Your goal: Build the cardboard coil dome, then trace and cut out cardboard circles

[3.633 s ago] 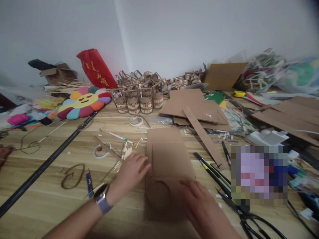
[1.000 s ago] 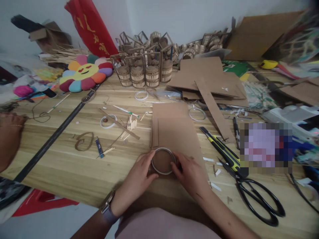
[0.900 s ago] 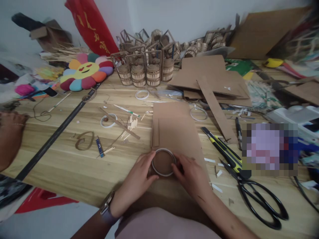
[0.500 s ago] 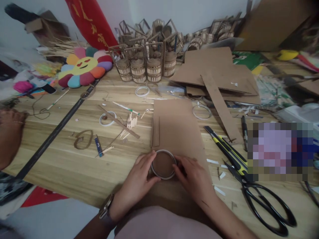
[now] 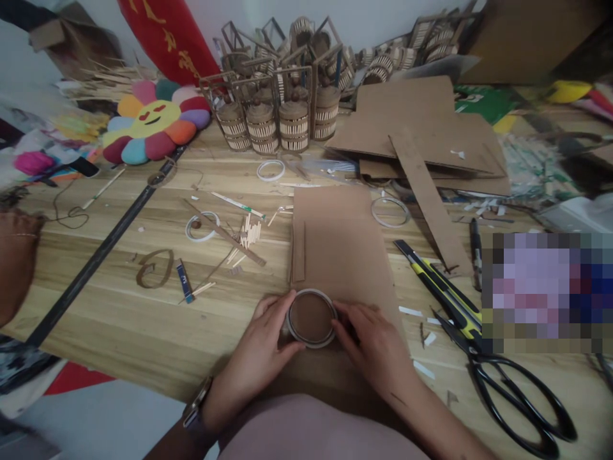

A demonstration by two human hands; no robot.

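Note:
A round ring (image 5: 311, 345), looking like a roll of tape with a pale rim, is gripped between my two hands near the table's front edge. Fingers and thumb of my left hand (image 5: 271, 338) curve around its left side. On the opposite side my right hand (image 5: 373, 332) pinches it with bent fingers. Brown cardboard (image 5: 342, 249) lies flat just beyond and partly beneath the ring, and shows through its middle. A narrow cardboard strip (image 5: 299, 252) rests on the sheet's left part.
To the right lie a yellow-black utility knife (image 5: 445, 297) and black scissors (image 5: 522, 396). Small sticks (image 5: 249, 233) and a white ring (image 5: 203, 238) are scattered left. Several miniature lidded baskets (image 5: 262, 128) stand at the back. Another person's hand (image 5: 16, 262) rests at far left.
The view has shifted slightly, so the background moves a little. Both hands keep their hold on the ring, which stays nearly in place over the cardboard's near end.

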